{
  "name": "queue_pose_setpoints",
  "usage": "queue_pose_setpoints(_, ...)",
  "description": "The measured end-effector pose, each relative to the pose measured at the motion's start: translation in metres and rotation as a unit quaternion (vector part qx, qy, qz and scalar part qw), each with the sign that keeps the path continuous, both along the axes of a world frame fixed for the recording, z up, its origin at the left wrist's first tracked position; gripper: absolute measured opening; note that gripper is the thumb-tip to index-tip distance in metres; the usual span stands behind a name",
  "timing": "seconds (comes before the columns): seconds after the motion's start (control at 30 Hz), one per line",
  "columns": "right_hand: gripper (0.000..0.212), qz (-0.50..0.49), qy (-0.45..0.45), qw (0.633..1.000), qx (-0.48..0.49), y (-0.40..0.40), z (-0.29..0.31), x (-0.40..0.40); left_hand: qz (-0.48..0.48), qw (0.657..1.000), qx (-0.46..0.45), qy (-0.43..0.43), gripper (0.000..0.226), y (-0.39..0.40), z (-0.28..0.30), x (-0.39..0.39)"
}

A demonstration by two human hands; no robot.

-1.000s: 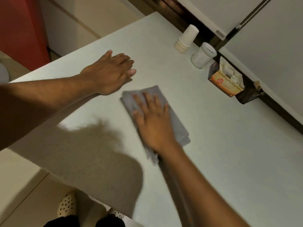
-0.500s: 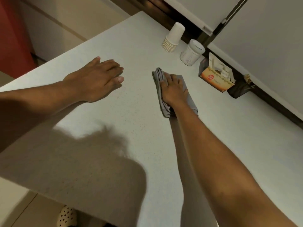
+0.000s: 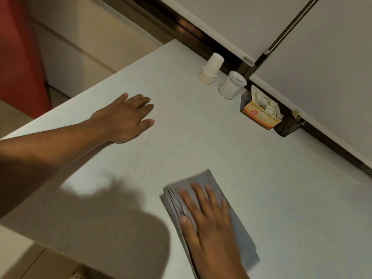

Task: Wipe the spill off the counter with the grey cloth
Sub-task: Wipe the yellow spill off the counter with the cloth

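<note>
A folded grey cloth (image 3: 239,228) lies flat on the pale speckled counter (image 3: 201,141), near its front edge. My right hand (image 3: 207,224) presses down on the cloth with the fingers spread and flat, covering its middle. My left hand (image 3: 126,117) rests palm down on the bare counter further left and back, fingers apart, holding nothing. No spill shows on the surface in this frame.
At the back against the wall stand a stack of paper cups (image 3: 210,69), a white jar (image 3: 231,85), an orange box of sachets (image 3: 259,113) and a dark holder (image 3: 285,127). The counter's left edge drops to the floor. My shadow covers the near left part.
My right hand has dragged the cloth back from near the jar toward the counter's front edge. The left hand has stayed flat in place.
</note>
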State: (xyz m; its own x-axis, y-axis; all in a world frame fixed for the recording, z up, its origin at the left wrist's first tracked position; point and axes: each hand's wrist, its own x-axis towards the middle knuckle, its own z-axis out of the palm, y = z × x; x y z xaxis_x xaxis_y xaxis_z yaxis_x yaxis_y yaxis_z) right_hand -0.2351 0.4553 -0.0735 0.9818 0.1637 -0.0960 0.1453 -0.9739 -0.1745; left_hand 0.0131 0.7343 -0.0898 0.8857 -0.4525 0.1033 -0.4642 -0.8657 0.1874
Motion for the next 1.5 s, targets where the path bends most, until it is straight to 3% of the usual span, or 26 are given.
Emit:
queue_pose_setpoints(0.17, 0.047, -0.103, 0.009, 0.994, 0.02, -0.072, 0.014, 0.03, -0.001, 1.0, 0.005, -0.009, 0.073, 0.0, 0.002, -0.001)
queue_pose_setpoints(0.3, 0.057, -0.154, -0.023, 0.988, 0.0, -0.111, 0.023, 0.144, 0.002, 1.0, 0.009, -0.004, 0.075, -0.001, 0.003, 0.001)
queue_pose_setpoints(0.4, 0.056, -0.169, -0.017, 0.985, -0.006, -0.083, 0.021, 0.217, 0.007, 1.0, 0.003, 0.003, 0.074, -0.002, 0.003, 0.0)
queue_pose_setpoints(0.5, 0.058, -0.109, -0.009, 0.994, -0.009, -0.022, 0.013, 0.22, 0.003, 1.0, -0.005, 0.001, 0.071, -0.001, 0.002, 0.0)
queue_pose_setpoints(0.67, 0.059, 0.069, -0.019, 0.997, -0.012, 0.091, -0.001, 0.126, -0.001, 1.0, -0.002, -0.011, 0.069, -0.001, 0.003, 0.001)
queue_pose_setpoints(0.73, 0.058, 0.128, -0.009, 0.991, 0.029, 0.114, -0.001, 0.091, 0.0, 1.0, -0.006, -0.001, 0.07, -0.001, 0.003, 0.0)
queue_pose_setpoints(0.83, 0.055, 0.14, -0.016, 0.989, 0.051, 0.103, 0.001, 0.073, -0.007, 1.0, -0.014, -0.002, 0.071, 0.002, 0.004, -0.001)
queue_pose_setpoints(0.9, 0.052, 0.104, -0.04, 0.993, 0.032, 0.078, 0.004, 0.088, -0.013, 1.0, -0.006, -0.013, 0.071, 0.002, 0.005, -0.001)
queue_pose_setpoints(1.0, 0.049, -0.038, -0.06, 0.997, -0.024, 0.01, 0.008, 0.139, -0.014, 1.0, -0.005, -0.016, 0.069, 0.003, 0.006, -0.001)
queue_pose_setpoints(1.1, 0.051, -0.192, -0.04, 0.98, -0.004, -0.087, 0.021, 0.185, -0.016, 1.0, -0.012, -0.023, 0.07, 0.003, 0.005, -0.002)
queue_pose_setpoints(1.2, 0.053, -0.249, -0.02, 0.968, 0.001, -0.135, 0.031, 0.199, -0.019, 0.999, -0.011, -0.032, 0.07, 0.002, 0.004, 0.0)
queue_pose_setpoints(1.33, 0.051, -0.19, -0.025, 0.981, -0.016, -0.093, 0.024, 0.181, -0.021, 0.999, -0.011, -0.043, 0.071, 0.001, 0.001, 0.002)
queue_pose_setpoints(1.5, 0.052, 0.026, -0.041, 0.999, 0.014, -0.008, 0.001, 0.119, -0.017, 0.999, -0.016, -0.039, 0.069, -0.001, 0.0, 0.003)
